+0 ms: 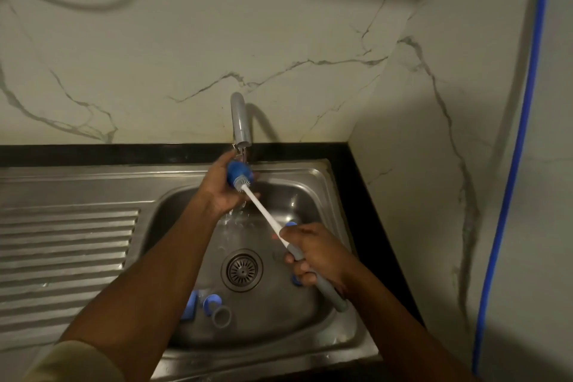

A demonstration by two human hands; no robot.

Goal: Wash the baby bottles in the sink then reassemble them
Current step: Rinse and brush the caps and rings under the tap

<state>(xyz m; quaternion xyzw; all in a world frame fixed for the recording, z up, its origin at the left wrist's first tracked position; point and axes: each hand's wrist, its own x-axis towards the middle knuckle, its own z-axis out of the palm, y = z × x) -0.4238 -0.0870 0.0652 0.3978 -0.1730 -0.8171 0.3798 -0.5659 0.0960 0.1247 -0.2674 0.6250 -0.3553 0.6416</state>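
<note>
A: Marble wall, steel sink, tap running. The hands?
B: Left hand grips a blue bottle part under the tap; right hand clamps the brush, bristles at that part. More blue parts lie in the sink below both.

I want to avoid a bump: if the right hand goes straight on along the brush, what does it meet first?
Probably the left hand, which holds a blue part on the brush. Between it and the right hand only the brush and water show, though one view leaves depth unsure.
</note>
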